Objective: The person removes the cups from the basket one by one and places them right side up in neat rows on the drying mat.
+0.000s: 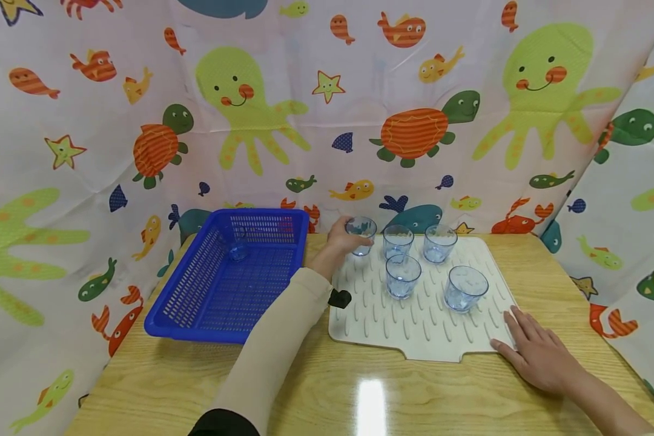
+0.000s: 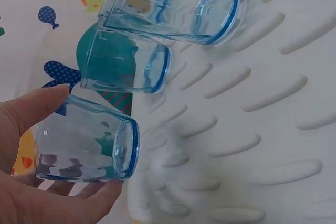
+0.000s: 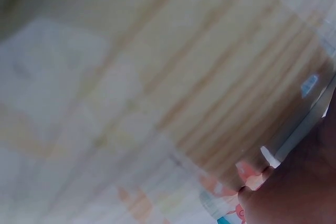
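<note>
A clear bluish drinking glass [image 1: 361, 233] is gripped by my left hand [image 1: 340, 240] over the back left corner of the white ridged drying mat [image 1: 367, 321]. In the left wrist view, thumb and fingers wrap around the sides of this glass [image 2: 86, 140], its base facing the mat [image 2: 220, 145]. Just right of it, several similar glasses stand upright on the mat, among them a back-row glass [image 1: 398, 243] and a front right one [image 1: 465, 289]. My right hand [image 1: 545, 357] rests with fingers extended at the mat's right front edge, holding nothing.
A blue plastic basket [image 1: 160, 324] sits on the wooden table [image 1: 316, 387] left of the mat, with one glass [image 1: 237, 249] near its back. Behind the table hangs a curtain [image 1: 327, 145] printed with sea animals, which also lines both sides.
</note>
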Demonstrator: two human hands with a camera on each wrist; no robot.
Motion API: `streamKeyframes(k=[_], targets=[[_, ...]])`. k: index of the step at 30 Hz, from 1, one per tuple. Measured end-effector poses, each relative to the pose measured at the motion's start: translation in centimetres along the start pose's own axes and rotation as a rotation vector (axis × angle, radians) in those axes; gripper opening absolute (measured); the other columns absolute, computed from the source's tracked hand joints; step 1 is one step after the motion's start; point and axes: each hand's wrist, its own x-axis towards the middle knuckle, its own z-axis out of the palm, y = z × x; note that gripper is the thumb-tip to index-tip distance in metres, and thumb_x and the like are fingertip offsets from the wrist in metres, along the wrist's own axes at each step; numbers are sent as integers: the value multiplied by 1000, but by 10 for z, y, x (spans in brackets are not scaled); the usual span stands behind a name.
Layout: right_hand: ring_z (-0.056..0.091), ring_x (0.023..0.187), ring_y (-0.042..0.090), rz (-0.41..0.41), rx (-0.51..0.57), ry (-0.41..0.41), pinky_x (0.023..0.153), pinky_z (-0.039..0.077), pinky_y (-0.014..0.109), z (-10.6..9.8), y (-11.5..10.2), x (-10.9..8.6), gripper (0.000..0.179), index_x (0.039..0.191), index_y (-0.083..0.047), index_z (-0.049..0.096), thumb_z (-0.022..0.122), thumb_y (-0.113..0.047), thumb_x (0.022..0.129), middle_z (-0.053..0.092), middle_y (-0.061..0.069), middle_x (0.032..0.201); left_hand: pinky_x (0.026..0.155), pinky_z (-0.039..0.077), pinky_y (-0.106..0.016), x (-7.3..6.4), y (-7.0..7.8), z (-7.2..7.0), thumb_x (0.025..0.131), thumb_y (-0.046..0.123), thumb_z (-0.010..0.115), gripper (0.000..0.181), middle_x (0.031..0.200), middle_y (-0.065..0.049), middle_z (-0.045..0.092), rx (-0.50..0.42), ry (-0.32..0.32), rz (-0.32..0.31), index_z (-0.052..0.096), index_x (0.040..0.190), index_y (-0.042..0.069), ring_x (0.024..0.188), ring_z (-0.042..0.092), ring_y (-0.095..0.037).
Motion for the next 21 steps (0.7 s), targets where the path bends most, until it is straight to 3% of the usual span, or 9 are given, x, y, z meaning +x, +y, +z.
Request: streamKeyframes(k=[8,13,21], targets=[[19,142,62,-3,3,3,105,16,80,1,0,1,86,156,12,25,46,-55,105,18,39,159,115,39,-50,7,-8,7,81,3,85,87,158,-13,42,-43,3,-23,41,155,14,140,43,-33],[20,142,61,-5,-1,8,105,17,80,3,0,1,86,155,12,25,47,-55,105,19,39,159,114,40,-48,10,-14,11,80,3,86,84,154,-13,46,-24,21,-22,44,152,11,139,45,-32],[19,142,62,-3,5,11,106,16,80,0,1,-1,86,156,11,24,47,-54,105,19,39,159,114,42,-48,10,-13,15,79,1,86,86,154,-14,47,-17,30,-29,44,153,10,137,47,-32]])
